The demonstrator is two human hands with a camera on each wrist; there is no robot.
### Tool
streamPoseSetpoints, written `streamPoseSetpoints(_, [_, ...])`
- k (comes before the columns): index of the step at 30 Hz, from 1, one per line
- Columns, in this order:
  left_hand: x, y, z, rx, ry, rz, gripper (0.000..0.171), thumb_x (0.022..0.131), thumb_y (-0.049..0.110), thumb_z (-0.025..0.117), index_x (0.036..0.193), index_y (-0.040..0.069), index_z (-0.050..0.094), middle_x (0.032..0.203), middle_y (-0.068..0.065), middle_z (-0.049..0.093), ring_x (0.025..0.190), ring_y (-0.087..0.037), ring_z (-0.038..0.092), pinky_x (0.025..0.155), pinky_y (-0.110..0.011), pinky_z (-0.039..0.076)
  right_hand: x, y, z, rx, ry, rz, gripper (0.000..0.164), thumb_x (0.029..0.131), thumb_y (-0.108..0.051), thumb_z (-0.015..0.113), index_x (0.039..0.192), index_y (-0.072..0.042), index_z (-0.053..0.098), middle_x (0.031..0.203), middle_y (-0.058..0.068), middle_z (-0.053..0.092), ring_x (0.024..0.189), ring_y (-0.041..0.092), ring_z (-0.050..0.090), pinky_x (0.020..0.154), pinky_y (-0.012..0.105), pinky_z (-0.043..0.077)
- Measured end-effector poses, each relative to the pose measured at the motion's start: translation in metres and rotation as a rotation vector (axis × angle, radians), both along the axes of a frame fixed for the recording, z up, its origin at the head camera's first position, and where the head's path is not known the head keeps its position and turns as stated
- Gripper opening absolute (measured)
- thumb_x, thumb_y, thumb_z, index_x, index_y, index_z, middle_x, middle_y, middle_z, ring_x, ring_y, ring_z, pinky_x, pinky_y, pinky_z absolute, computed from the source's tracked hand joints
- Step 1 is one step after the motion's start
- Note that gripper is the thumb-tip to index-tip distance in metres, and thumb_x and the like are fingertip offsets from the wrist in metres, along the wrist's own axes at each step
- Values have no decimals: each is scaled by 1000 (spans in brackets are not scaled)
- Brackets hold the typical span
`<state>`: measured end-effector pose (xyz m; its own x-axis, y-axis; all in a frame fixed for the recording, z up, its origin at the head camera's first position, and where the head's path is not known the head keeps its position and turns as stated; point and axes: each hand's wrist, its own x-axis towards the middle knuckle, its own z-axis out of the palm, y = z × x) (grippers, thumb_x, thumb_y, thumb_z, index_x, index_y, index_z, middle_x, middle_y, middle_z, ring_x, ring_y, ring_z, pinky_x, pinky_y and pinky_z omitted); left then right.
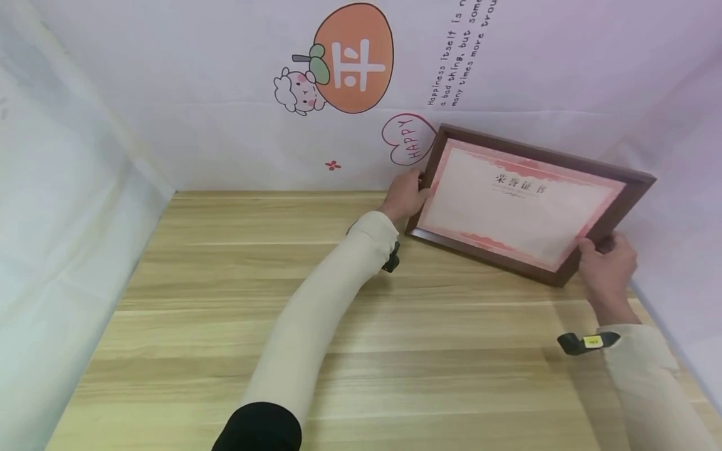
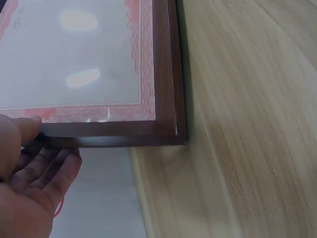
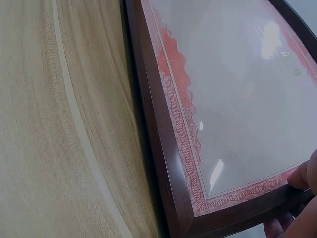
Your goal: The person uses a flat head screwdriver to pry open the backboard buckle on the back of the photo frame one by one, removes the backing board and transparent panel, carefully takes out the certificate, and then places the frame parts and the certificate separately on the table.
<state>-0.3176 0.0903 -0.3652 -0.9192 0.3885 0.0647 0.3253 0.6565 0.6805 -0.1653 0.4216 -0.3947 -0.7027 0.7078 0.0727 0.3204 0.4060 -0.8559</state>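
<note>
A dark brown picture frame (image 1: pixel 491 247) holds a white certificate (image 1: pixel 507 200) with a pink and red border, under a glossy cover that reflects light. It leans back at the right rear of the table, tilted toward the wall. My left hand (image 1: pixel 405 195) grips its left side, thumb on the front and fingers behind, as the left wrist view shows on the frame's edge (image 2: pixel 99 135). My right hand (image 1: pixel 609 266) pinches the right side near the lower corner, thumb on the front. In the right wrist view only part of that hand (image 3: pixel 302 198) shows.
The wood-grain table (image 1: pixel 225 300) stretches left and in front of the frame. Behind it rises a white printed backdrop (image 1: pixel 225 125) with an orange fruit drawing (image 1: pixel 354 94) and a red heart (image 1: pixel 403 147). White sheeting (image 1: pixel 56 219) borders the left side.
</note>
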Motion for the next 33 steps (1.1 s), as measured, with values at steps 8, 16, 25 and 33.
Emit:
streamPoseSetpoints(8, [4,-9,0,-35,6,-2,29,101,24,55,124,6,54,112,-5,63,93,-14,57,80,-24,52,0,-2,0,26,2,3,36,93,-20,61,128,-11,59,81,-25,50,79,-7,50,66,2,43])
streamPoseSetpoints(16, [3,-32,-4,56,18,-38,29,97,20,62,119,1,60,117,-11,67,105,-18,64,88,-25,55,6,-5,6,-157,87,114,41,88,-15,73,127,-9,63,73,-30,60,72,-10,58,60,5,50])
streamPoseSetpoints(25, [6,-65,-5,148,-34,-23,35,92,24,70,118,0,64,114,-11,68,105,-20,64,88,-28,56,12,-14,12,-529,265,310,31,76,1,81,95,-21,73,77,-13,74,71,-2,70,64,14,56])
streamPoseSetpoints(33, [18,-93,-2,164,-80,0,39,91,26,72,121,2,63,115,-9,67,104,-19,64,85,-29,57,11,-29,14,-551,274,391,28,78,3,79,96,-18,73,82,-10,75,75,1,72,66,17,58])
